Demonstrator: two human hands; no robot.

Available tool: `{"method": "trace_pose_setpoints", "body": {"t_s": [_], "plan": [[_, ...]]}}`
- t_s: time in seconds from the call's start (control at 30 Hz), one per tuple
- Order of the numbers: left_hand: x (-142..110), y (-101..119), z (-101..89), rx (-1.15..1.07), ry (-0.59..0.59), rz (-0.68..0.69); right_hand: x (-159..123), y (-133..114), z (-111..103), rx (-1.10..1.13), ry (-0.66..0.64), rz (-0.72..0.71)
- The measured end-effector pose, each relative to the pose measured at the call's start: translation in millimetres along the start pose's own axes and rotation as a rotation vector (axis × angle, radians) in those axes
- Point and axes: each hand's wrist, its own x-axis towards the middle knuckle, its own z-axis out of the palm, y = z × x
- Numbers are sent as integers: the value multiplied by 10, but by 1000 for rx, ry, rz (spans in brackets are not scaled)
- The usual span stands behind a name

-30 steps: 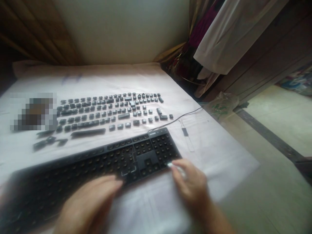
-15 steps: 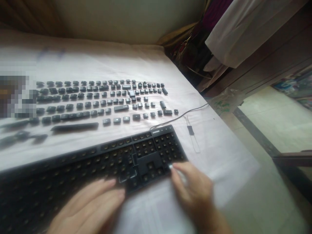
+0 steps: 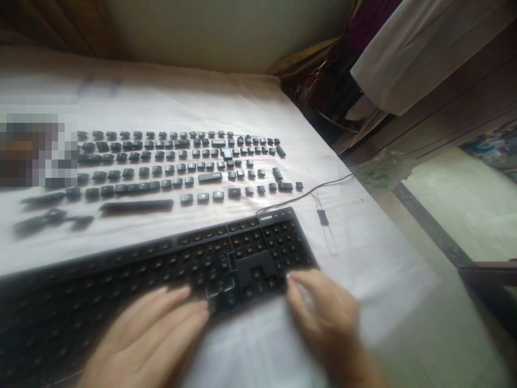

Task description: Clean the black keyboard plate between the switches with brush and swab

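Observation:
A black computer keyboard [image 3: 246, 261], stripped of its keycaps, lies slanted across the near side of the white-covered surface. My left hand [image 3: 149, 334] rests over its near edge with fingers stretched out flat. At the keyboard's near right corner, my right hand [image 3: 327, 312] is closed in a pinch. A small pale spot shows between thumb and forefinger, too small and blurred to name. Behind the keyboard, loose black keycaps [image 3: 210, 178] are laid out in several rows, with the long space bar [image 3: 136, 206] at the front.
A wire keycap puller [image 3: 323, 218] with a black middle lies right of the keyboard. The keyboard's cable [image 3: 311, 189] runs off toward the right edge of the white cloth [image 3: 375, 275]. A plastic bag [image 3: 383, 171] and tiled floor [image 3: 436, 188] are beyond it.
The whole view has shifted slightly, so everything appears a little further right. Both hands keep nearly the same places on the keyboard, and the right pinch stays closed.

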Motion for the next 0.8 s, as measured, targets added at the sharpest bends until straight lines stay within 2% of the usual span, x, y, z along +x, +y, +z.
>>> {"method": "trace_pose_setpoints", "body": {"t_s": [0.27,0.43,0.53,0.63,0.8], "plan": [[49,-46,-32,42,-43,81,75,-45,7,-79,5,19],[104,-13,-33,44,-18,54,130,-100,-141,21,22,69],[164,-16,-43,82,-4,84,138,-148,-196,66,27,123],[203,-34,-52,113,-10,148,116,-158,-158,96,7,130],[233,-18,-57,112,-2,119,70,-109,-48,224,-29,69]]}}
